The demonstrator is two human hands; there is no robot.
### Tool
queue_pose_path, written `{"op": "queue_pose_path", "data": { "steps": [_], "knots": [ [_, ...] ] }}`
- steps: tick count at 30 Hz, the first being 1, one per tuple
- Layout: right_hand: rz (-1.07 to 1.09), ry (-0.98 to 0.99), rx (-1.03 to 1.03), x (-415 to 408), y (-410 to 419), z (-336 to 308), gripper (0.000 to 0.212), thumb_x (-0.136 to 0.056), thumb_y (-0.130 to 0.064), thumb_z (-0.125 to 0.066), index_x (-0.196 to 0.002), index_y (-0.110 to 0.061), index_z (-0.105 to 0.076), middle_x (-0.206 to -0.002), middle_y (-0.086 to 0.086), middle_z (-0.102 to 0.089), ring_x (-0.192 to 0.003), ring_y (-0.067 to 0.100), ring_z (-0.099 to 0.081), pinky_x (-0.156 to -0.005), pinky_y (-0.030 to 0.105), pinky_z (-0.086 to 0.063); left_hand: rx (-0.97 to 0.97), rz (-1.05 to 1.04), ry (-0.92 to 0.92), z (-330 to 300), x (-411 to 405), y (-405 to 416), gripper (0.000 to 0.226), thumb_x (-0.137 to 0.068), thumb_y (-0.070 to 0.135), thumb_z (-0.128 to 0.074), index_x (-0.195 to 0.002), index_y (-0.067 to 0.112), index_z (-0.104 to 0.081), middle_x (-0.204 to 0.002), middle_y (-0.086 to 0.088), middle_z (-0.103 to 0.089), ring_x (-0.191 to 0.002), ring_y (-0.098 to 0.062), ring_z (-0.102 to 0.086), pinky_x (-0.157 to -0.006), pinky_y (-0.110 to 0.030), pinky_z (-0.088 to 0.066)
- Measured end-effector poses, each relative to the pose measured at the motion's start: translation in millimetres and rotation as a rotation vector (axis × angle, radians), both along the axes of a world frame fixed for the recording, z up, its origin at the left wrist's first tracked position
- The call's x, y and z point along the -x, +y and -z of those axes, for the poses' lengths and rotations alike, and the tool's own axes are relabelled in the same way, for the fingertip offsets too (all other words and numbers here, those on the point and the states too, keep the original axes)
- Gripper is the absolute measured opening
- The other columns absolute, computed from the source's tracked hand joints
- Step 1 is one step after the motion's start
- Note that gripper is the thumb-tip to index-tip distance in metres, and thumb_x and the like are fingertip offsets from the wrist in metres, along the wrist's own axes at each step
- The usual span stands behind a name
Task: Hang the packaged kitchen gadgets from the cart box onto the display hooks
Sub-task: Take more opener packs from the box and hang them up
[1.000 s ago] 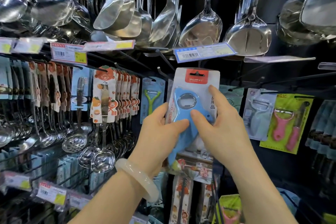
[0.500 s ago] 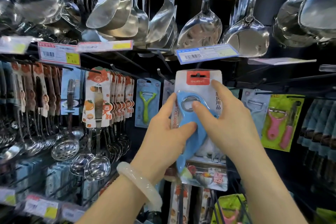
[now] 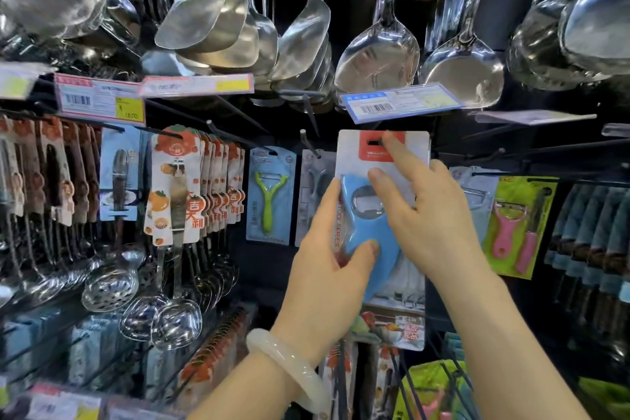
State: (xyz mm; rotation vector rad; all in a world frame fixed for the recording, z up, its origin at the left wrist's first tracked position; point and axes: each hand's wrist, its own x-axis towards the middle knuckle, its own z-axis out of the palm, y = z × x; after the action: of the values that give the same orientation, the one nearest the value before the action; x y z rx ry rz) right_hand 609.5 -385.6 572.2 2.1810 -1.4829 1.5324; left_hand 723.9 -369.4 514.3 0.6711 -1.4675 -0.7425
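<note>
Both hands (image 3: pixel 327 269) apparently grip the blue gadget pack (image 3: pixel 381 215).

Black display hooks (image 3: pixel 238 114) are carrying everything here: steel ladles (image 3: pixel 378 54) are hanging up top, orange-carded tools (image 3: pixel 177 187) crowding the left, a green peeler pack (image 3: pixel 269 194) and pink peeler pack (image 3: pixel 518 225) dangling alongside.
</note>
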Motion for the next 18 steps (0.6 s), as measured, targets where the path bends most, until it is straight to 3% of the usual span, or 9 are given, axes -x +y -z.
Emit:
{"op": "queue_pose_path", "data": {
  "steps": [2, 4, 6, 7, 9, 11, 13, 16, 18],
  "knots": [
    [0.013, 0.001, 0.030, -0.8, -2.8, 4.3, 0.050, -0.093, -0.046, -0.042, -0.141, -0.048, -0.028, -0.090, -0.001, -0.035, -0.084, 0.017, -0.043, -0.068, 0.028, -0.028, -0.015, -0.002, 0.003, -1.1, -1.3, 0.3, 0.071, -0.091, 0.001, -0.055, -0.144, 0.040, -0.028, -0.083, -0.005, -0.062, -0.045, 0.004, -0.051, -0.048, -0.007, -0.042],
    [0.016, 0.012, 0.037, -0.9, -6.6, 4.2, 0.050, -0.093, -0.046, -0.041, -0.141, -0.049, -0.027, -0.089, -0.004, -0.035, -0.084, 0.015, -0.041, -0.069, 0.029, -0.029, -0.016, 0.001, 0.009, -3.3, -2.3, -0.7, 0.071, -0.091, 0.001, -0.055, -0.143, 0.041, -0.027, -0.085, 0.000, -0.065, -0.038, 0.005, -0.046, -0.045, -0.004, -0.037],
    [-0.019, -0.016, 0.014, 0.7, -11.7, 3.2, 0.051, -0.093, -0.045, -0.043, -0.142, -0.048, -0.027, -0.105, -0.002, -0.044, -0.096, 0.017, -0.044, -0.076, 0.025, -0.029, -0.016, 0.011, 0.000, -2.3, -1.9, -4.1, 0.071, -0.091, 0.002, -0.055, -0.142, 0.043, -0.027, -0.106, 0.008, -0.066, -0.045, 0.005, -0.052, -0.050, -0.005, -0.041],
    [-0.046, -0.042, -0.005, 2.1, -15.4, 4.1, 0.052, -0.093, -0.044, -0.045, -0.142, -0.047, -0.027, -0.118, 0.001, -0.046, -0.107, 0.018, -0.045, -0.081, 0.023, -0.030, -0.022, 0.009, -0.006, -0.2, -2.2, -6.4, 0.071, -0.091, 0.003, -0.056, -0.141, 0.044, -0.027, -0.109, 0.010, -0.066, -0.048, 0.003, -0.053, -0.053, -0.007, -0.043],
    [-0.088, -0.068, -0.045, 4.3, -23.0, 8.1, 0.052, -0.093, -0.044, -0.046, -0.141, -0.048, -0.027, -0.126, 0.003, -0.047, -0.115, 0.016, -0.045, -0.085, 0.023, -0.031, -0.044, -0.004, -0.016, 5.7, -3.4, -14.3, 0.071, -0.091, 0.005, -0.057, -0.141, 0.047, -0.029, -0.093, 0.011, -0.068, -0.052, -0.006, -0.049, -0.053, -0.015, -0.045],
    [-0.105, -0.059, -0.068, 4.7, -27.5, 13.7, 0.054, -0.093, -0.044, -0.046, -0.136, -0.058, -0.018, -0.118, 0.002, -0.047, -0.102, 0.012, -0.048, -0.077, 0.021, -0.034, -0.055, -0.023, -0.030, 10.4, -4.4, -26.0, 0.071, -0.091, 0.008, -0.057, -0.140, 0.051, -0.029, -0.089, 0.006, -0.071, -0.062, -0.017, -0.052, -0.058, -0.031, -0.054],
    [-0.112, -0.049, -0.069, 4.4, -28.9, 21.9, 0.056, -0.093, -0.043, -0.046, -0.128, -0.064, -0.009, -0.108, 0.001, -0.043, -0.085, 0.007, -0.048, -0.068, 0.016, -0.034, -0.041, -0.029, -0.040, 13.3, -4.5, -36.8, 0.071, -0.091, 0.009, -0.056, -0.138, 0.055, -0.029, -0.087, 0.012, -0.071, -0.074, -0.020, -0.055, -0.075, -0.048, -0.055],
    [-0.086, -0.052, -0.077, 6.4, -33.9, 44.0, 0.059, -0.093, -0.041, -0.049, -0.139, -0.055, -0.015, -0.109, -0.003, -0.037, -0.083, 0.009, -0.046, -0.069, 0.022, -0.036, -0.037, -0.025, -0.078, 22.2, -4.0, -55.3, 0.073, -0.092, 0.006, -0.054, -0.139, 0.055, -0.027, -0.088, 0.032, -0.064, -0.089, -0.016, -0.058, -0.087, -0.048, -0.052],
    [-0.060, -0.045, -0.128, 9.4, -45.6, 60.4, 0.061, -0.094, -0.035, -0.050, -0.145, -0.045, -0.018, -0.112, -0.003, -0.036, -0.087, 0.010, -0.042, -0.072, 0.021, -0.030, -0.059, -0.055, -0.150, 27.9, -2.4, -67.1, 0.074, -0.092, 0.007, -0.053, -0.141, 0.054, -0.024, -0.115, 0.020, -0.060, -0.095, -0.012, -0.062, -0.090, -0.041, -0.054]
  ]
}}
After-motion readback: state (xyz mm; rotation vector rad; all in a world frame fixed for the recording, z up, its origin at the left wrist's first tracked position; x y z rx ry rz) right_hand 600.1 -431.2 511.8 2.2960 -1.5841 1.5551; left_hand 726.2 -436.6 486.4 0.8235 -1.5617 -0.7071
